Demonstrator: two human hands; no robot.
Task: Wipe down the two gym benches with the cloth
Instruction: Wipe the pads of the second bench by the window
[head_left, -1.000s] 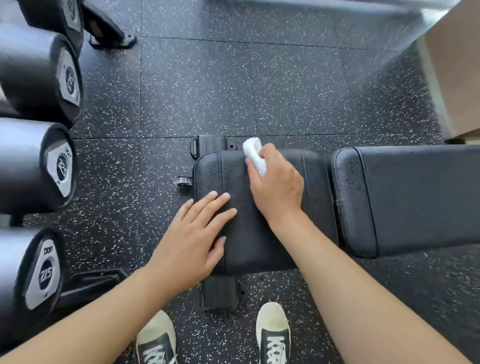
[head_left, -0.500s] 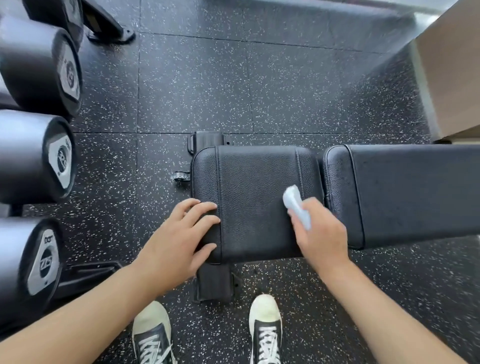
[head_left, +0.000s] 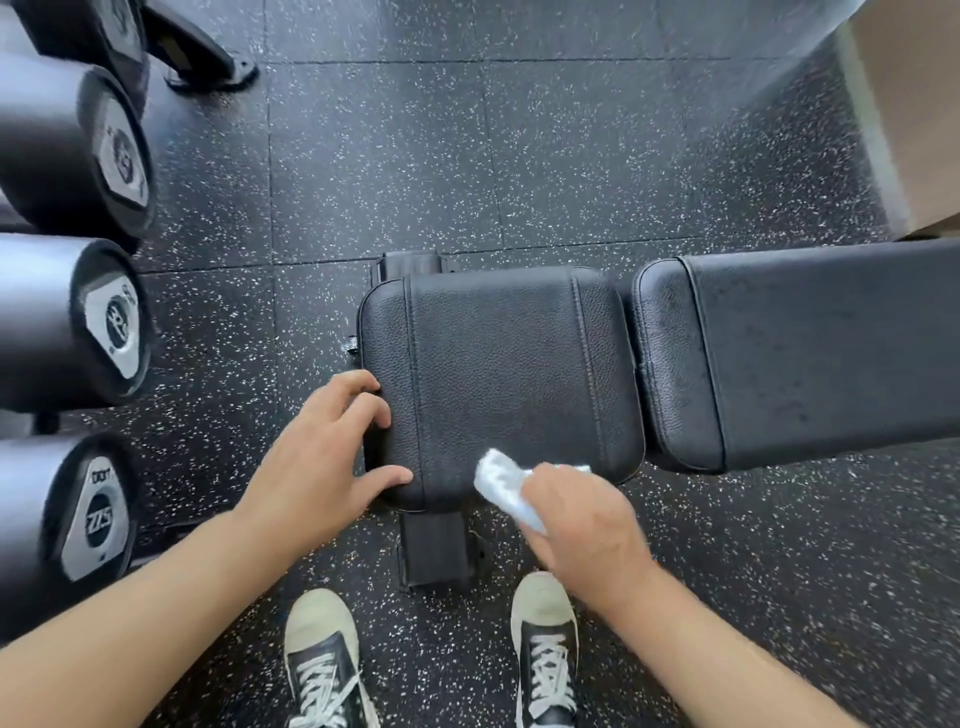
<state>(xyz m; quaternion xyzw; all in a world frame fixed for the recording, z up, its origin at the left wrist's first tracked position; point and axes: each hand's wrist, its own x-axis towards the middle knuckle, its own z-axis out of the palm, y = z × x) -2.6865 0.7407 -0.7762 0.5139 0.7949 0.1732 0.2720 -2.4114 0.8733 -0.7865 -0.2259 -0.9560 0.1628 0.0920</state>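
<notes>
Bench seat: black pebbled seat pad (head_left: 498, 374) at the centre of the frame, two stitched seams running across it, rounded corners all round.
Back pad: longer black back pad (head_left: 810, 353) just beside the seat on the right, a narrow gap between them; it runs off the right edge of the frame.
Cloth: small white cloth (head_left: 501, 486) pressed to the seat's near edge, lower centre, partly overhanging the rim.
Right hand: right hand (head_left: 584, 535) closed round the cloth, fingers curled over it, knuckles up; motion blur softens the fingertips.
Left hand: left hand (head_left: 322, 457) holds nothing; fingers loosely bent and spread, clasping the seat's near left corner, thumb on the top face.
Writing: dumbbells (head_left: 67, 322) stacked along the left edge carry silver end plates with a round logo; the lowest plate reads roughly "22.5" under a short brand word too small to make out.
Frame: black bench foot (head_left: 434, 551) juts out below the seat between the shoes; another bracket shows past the far edge.
Shoes: two black-and-cream laced sneakers (head_left: 545, 649) at the bottom centre, toes toward the bench.
Open room: speckled black rubber floor (head_left: 571, 156) lies bare across the upper middle; a pale wall (head_left: 914, 104) closes the upper right corner.
</notes>
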